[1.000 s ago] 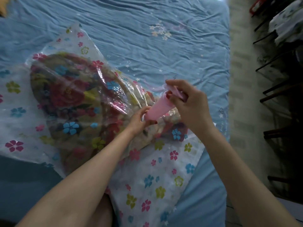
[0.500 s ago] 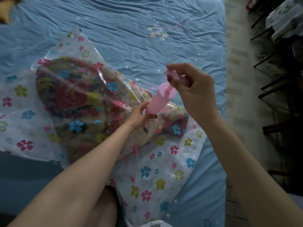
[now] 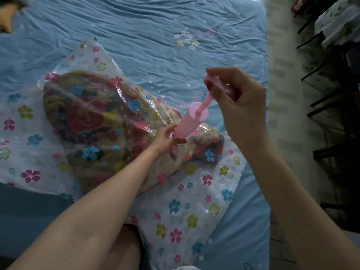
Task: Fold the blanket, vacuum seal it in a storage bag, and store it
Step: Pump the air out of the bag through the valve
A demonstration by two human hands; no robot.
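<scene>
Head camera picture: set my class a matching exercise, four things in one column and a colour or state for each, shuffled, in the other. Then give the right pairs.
Things
1. hand pump
2. blanket
3. bed sheet
4. right hand

Colour or state
A. plain blue, wrinkled
B. grips the raised plunger handle
C. pink cylinder, base held by the left hand
D. floral, sealed inside the clear flowered storage bag

Pairs: 1-C, 2-D, 3-A, 4-B
</scene>
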